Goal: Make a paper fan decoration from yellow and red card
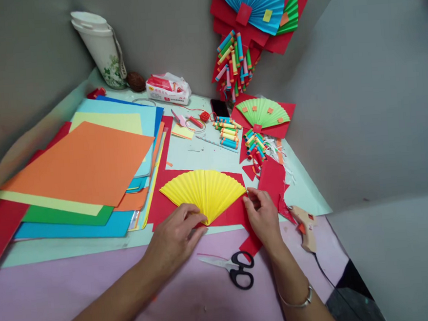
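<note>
A pleated yellow paper fan [206, 193] lies spread on red paper [158, 208] at the middle of the table. My left hand [180, 229] pinches the fan near its bottom point, thumb and fingertips close together. At the fan's right corner, my right hand [262, 215] has its thumb and forefinger pressed together on the edge; the other fingers are curled. Black-handled scissors [239, 268] lie slightly open between my forearms, blades towards the left. A strip of red paper [251, 246] is partly under my right hand.
Coloured sheets [86, 164] are stacked at left. Behind stand a white cup [99, 46] and a tissue pack [168, 89]. Small paper rolls [228, 132] and a green fan on red paper [264, 112] lie at back right. A glue gun [307, 227] with its cord is at right.
</note>
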A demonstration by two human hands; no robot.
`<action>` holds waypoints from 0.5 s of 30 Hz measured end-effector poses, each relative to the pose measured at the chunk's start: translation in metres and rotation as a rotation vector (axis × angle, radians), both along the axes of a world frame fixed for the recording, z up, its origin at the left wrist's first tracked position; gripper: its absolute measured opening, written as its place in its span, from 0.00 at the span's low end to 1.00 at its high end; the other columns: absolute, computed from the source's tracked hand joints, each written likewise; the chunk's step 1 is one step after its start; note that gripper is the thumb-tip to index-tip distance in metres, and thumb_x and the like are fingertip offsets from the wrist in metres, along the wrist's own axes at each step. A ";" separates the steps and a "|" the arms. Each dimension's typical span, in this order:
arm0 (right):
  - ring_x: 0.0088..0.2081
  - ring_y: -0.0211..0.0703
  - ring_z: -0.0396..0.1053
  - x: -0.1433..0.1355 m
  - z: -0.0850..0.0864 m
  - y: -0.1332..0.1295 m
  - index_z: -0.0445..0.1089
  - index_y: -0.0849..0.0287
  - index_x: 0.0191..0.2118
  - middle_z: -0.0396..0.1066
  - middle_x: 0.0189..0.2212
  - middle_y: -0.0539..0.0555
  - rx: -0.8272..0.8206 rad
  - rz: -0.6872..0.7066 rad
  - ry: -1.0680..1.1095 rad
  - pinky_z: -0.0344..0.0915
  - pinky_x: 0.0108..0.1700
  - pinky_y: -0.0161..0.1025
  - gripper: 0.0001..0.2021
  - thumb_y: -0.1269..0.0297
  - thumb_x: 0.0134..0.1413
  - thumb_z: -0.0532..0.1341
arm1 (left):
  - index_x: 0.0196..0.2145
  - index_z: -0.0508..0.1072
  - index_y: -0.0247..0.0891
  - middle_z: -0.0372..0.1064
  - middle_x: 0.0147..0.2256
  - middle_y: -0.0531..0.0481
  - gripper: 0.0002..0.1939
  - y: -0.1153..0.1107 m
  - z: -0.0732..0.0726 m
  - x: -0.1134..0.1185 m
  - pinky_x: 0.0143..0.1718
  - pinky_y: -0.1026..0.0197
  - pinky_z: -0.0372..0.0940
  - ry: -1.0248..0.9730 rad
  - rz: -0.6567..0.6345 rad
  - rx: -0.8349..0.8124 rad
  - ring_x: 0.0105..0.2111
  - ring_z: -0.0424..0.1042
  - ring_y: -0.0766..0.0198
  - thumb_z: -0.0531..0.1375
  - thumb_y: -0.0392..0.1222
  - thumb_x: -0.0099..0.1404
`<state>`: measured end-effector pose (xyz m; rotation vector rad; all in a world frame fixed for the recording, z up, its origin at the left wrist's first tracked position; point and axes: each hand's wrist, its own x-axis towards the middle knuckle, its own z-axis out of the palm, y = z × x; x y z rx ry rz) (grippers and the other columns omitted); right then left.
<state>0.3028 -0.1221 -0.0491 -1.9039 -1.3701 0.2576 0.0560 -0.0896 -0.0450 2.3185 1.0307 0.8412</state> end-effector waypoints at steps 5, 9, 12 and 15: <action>0.41 0.50 0.68 0.003 -0.006 0.000 0.69 0.60 0.50 0.69 0.41 0.59 -0.006 0.031 -0.028 0.69 0.43 0.48 0.15 0.61 0.59 0.57 | 0.38 0.78 0.39 0.70 0.41 0.45 0.07 0.000 -0.001 0.003 0.35 0.62 0.67 0.009 0.010 0.008 0.40 0.74 0.59 0.59 0.37 0.67; 0.41 0.50 0.68 0.003 -0.009 0.000 0.69 0.60 0.50 0.69 0.42 0.60 -0.004 0.044 -0.039 0.69 0.43 0.49 0.16 0.60 0.59 0.57 | 0.37 0.78 0.40 0.70 0.41 0.46 0.07 0.001 -0.003 0.002 0.33 0.63 0.66 0.016 0.013 0.013 0.39 0.74 0.61 0.58 0.36 0.67; 0.42 0.50 0.68 0.002 -0.008 0.000 0.68 0.60 0.51 0.69 0.42 0.60 -0.012 0.040 -0.035 0.69 0.43 0.49 0.16 0.60 0.60 0.57 | 0.36 0.78 0.40 0.69 0.40 0.46 0.08 0.002 -0.006 0.002 0.32 0.64 0.65 0.012 0.019 0.014 0.38 0.74 0.62 0.58 0.35 0.67; 0.42 0.51 0.68 0.001 -0.008 0.000 0.67 0.61 0.54 0.69 0.42 0.60 -0.013 0.031 -0.024 0.69 0.43 0.48 0.18 0.60 0.60 0.57 | 0.36 0.78 0.41 0.69 0.39 0.47 0.08 0.003 -0.009 0.001 0.30 0.65 0.64 0.013 0.022 0.010 0.37 0.74 0.62 0.58 0.35 0.67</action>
